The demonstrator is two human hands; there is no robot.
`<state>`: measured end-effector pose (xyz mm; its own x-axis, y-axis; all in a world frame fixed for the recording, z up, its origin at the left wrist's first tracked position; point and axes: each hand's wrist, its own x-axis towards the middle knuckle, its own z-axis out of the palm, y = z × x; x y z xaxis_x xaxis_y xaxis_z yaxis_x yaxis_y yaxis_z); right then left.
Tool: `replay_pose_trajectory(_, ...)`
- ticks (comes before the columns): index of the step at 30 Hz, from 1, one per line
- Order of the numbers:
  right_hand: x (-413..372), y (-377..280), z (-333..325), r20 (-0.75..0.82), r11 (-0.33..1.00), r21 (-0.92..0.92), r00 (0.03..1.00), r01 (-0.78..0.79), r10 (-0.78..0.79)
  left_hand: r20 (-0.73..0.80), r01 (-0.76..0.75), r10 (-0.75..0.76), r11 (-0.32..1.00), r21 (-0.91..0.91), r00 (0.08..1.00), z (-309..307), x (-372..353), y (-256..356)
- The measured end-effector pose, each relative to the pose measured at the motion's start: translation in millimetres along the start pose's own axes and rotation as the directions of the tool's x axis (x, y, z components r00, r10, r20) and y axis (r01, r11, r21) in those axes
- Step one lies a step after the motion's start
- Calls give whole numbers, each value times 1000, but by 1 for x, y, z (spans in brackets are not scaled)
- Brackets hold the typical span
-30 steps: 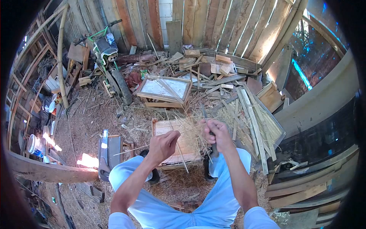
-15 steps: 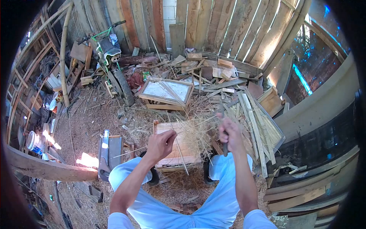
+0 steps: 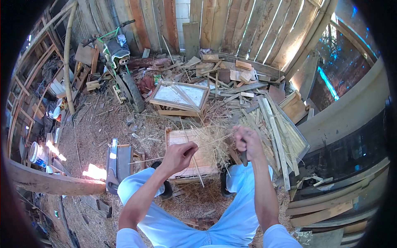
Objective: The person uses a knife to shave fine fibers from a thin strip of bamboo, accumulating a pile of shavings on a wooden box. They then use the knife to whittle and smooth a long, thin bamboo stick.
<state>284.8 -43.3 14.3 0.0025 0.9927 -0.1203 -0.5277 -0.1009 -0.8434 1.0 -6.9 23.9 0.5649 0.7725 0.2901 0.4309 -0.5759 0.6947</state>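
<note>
My left hand is closed in a pinch on a thin bamboo strip. That strip pokes out to the left of the fist and runs slantwise up to the right, toward my other hand. My right hand is wrapped round a knife; its dark handle end shows below the fist, and its blade above is blurred. Under both hands stands a low wooden bench between my knees. Pale curly shavings heap on its right side, and a second thin stick lies across its boards.
A handsaw rests on a dark panel by my left knee. Ahead lie a framed panel, scrap wood and a small motorbike. Long slats lean at the right. A beam crosses at left.
My left hand has shifted slightly right, carrying the strip toward my right hand. My right hand has moved a little up and left with the knife, and the strip now spans between them.
</note>
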Motion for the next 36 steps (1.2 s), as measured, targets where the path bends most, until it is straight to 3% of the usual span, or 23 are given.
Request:
replay_pose_trajectory(2, -1, -14, -21, -53, 998, 17, 997, 61, -60, -26, 66, -66, 998, 5, 998, -10, -3, -7)
replay_pose_trajectory(4, 1, -30, -32, -322, 963, 28, 915, 267, -244, -123, 34, -33, 999, 6, 992, -14, -3, -19)
replay_pose_trajectory(6, 3, -18, -25, -315, 978, -24, 927, 208, -205, -105, 175, -181, 983, -60, 978, -17, -2, -27)
replay_pose_trajectory(8, 2, -7, -15, -317, 987, -84, 935, 138, -158, -154, 190, -208, 974, -126, 966, -6, 4, -27)
replay_pose_trajectory(10, 5, 0, 7, -223, 997, -36, 972, 73, -79, -232, 109, -194, 935, -337, 953, 4, 15, -31)
replay_pose_trajectory(11, 7, 4, 13, -205, 995, -75, 975, 71, -85, -136, 187, -297, 834, -519, 945, 3, 17, -29)
replay_pose_trajectory(14, 12, 17, 26, -143, 996, -88, 989, 28, -40, -140, 192, -358, 745, -638, 923, 4, 29, -32)
replay_pose_trajectory(16, 12, 25, 36, -95, 993, -117, 995, 2, -13, -190, 183, -371, 765, -617, 909, 2, 34, -34)
replay_pose_trajectory(17, 10, 31, 42, -96, 971, -237, 995, -21, -2, -219, 137, -363, 739, -660, 906, 3, 35, -39)
replay_pose_trajectory(19, 6, 37, 55, -89, 886, -461, 996, -50, 10, -241, 87, -375, 678, -730, 895, 2, 37, -46)
replay_pose_trajectory(20, 6, 43, 57, -84, 886, -459, 996, -56, 19, -243, 93, -384, 679, -729, 891, 3, 37, -50)
replay_pose_trajectory(22, 7, 62, 56, -5, 565, -824, 996, 44, -85, -281, -8, -407, 558, -830, 869, 4, 37, -52)
replay_pose_trajectory(26, 7, 70, 63, 105, 480, -862, 984, 163, -145, -259, -8, -472, 470, -883, 843, 3, 34, -54)
replay_pose_trajectory(30, 11, 54, 57, 39, 354, -933, 995, 68, -90, -237, 39, -536, 453, -891, 811, -10, 32, -56)
replay_pose_trajectory(32, 9, 40, 55, 85, 261, -954, 969, 146, -231, -250, 31, -568, 439, -898, 784, -22, 32, -64)
replay_pose_trajectory(34, 9, 35, 45, 90, 233, -959, 955, 160, -283, -375, -74, -573, 479, -875, 728, -40, 29, -75)
replay_pose_trajectory(36, 10, 30, 35, 95, 207, -963, 938, 171, -334, -404, -84, -591, 492, -866, 698, -56, 24, -79)
